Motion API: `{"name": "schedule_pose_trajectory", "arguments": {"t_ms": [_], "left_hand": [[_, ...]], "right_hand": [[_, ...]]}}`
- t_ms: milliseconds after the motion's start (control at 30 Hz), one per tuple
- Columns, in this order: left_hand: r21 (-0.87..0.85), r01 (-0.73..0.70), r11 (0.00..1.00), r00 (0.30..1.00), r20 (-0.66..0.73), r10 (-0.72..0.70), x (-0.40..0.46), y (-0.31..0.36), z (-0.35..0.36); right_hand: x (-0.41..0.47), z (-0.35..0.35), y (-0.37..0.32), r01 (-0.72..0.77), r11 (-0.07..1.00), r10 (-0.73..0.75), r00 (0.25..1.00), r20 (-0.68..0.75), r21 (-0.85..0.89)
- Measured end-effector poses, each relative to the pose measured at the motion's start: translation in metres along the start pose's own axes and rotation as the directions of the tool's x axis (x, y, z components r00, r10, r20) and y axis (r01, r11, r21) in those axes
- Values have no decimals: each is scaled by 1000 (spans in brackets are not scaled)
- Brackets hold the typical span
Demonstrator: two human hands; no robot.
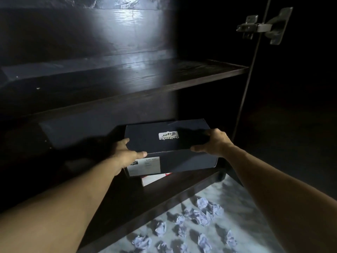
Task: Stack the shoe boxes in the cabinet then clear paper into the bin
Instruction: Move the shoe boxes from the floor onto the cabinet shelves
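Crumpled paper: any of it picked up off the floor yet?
No: the crumpled paper lies scattered on the floor, while both hands, left and right, hold the dark shoe box.

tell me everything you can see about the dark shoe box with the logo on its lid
The dark shoe box looks like matte navy cardboard, lid closed, with a white brand logo on top and a white label on its near end. It sits slightly skewed on a white and red box on the lower cabinet shelf. The left hand and right hand grip its sides.

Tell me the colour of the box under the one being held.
White with red, head view.
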State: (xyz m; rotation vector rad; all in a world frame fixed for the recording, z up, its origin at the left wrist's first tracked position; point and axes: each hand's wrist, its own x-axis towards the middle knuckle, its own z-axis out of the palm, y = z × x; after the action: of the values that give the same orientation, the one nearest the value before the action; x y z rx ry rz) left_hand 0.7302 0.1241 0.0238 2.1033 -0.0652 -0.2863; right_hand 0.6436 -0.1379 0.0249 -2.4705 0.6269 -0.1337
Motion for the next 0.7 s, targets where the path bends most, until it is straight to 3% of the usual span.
{"name": "schedule_pose_trajectory", "arguments": {"t_ms": [133, 267, 367, 500, 700], "left_hand": [[-9, -34, 999, 999, -33, 33, 19, -2, 7], [36, -96, 995, 985, -142, 100, 30, -8, 15], [109, -138, 984, 940, -299, 165, 33, -10, 21], [283, -207, 936, 866, -393, 310, 37, -10, 26], [362, -231, 903, 856, -366, 365, 44, -10, 29]], "right_hand": [[24, 2, -2, 14, 994, -18, 999, -35, -111], [34, 17, -16, -22, 975, -43, 957, -287, -221], [36, 29, -26, -23, 960, -84, 928, -363, -280], [37, 38, -29, 35, 947, -124, 957, -263, -319], [32, 33, -34, 77, 939, -122, 986, -117, -336]]}}
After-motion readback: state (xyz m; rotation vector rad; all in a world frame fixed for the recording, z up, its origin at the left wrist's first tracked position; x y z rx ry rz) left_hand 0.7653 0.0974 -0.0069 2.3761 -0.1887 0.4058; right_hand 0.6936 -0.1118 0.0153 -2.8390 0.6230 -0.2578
